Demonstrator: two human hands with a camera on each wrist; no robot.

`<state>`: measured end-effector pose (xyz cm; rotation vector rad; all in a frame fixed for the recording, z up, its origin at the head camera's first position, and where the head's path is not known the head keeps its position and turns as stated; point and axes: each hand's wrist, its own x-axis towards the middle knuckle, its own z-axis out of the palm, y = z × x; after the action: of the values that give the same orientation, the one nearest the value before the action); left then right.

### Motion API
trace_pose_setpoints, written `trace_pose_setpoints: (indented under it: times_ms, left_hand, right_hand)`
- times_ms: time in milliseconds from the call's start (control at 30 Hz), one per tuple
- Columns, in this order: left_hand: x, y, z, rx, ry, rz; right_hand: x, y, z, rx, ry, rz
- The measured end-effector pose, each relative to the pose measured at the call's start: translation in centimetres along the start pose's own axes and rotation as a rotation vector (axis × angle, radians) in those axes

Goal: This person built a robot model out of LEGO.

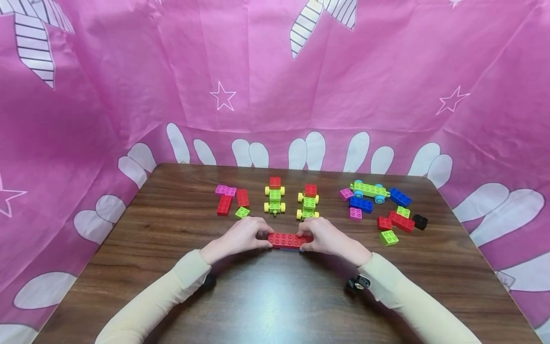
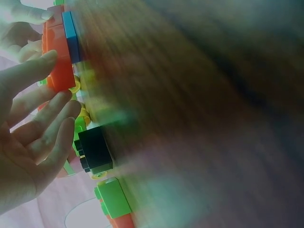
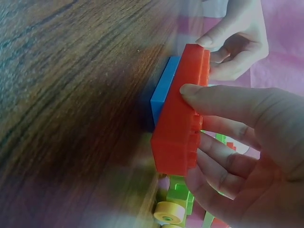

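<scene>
A red long brick (image 1: 281, 240) and a second red brick (image 1: 299, 240) lie end to end, studs up, at the middle of the table. Under them, bridging the seam, is a blue brick (image 3: 165, 85), shorter than the red row, so the red ends overhang. My left hand (image 1: 243, 233) pinches the left end of the row between thumb and fingers. At the other end my right hand (image 1: 326, 239) holds the second red brick, its thumb on the near side and the fingers behind.
Behind the hands stand two lime cars on yellow wheels, one left (image 1: 275, 195) and one right (image 1: 309, 203), each bearing a red brick. Pink, red and lime bricks lie back left. At right are a lime car base (image 1: 369, 189), blue bricks (image 1: 361, 204) and a black brick (image 1: 419, 221).
</scene>
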<state>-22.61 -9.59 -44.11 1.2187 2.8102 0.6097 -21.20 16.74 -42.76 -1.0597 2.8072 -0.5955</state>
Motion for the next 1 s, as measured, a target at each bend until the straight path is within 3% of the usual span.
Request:
trace_pose_setpoints:
  times_ms: [300, 667, 1000]
  left_hand:
    - [0.00, 0.13, 0.03, -0.010, 0.006, -0.001]
    - [0.64, 0.41, -0.02, 0.028, 0.007, 0.079]
    - [0.88, 0.58, -0.37, 0.062, -0.024, 0.068]
  right_hand:
    - [-0.21, 0.18, 0.18, -0.007, 0.013, 0.006]
    - [-0.23, -0.05, 0.00, 0.035, 0.011, 0.021]
    - [-0.11, -0.19, -0.10, 0.038, 0.004, 0.023]
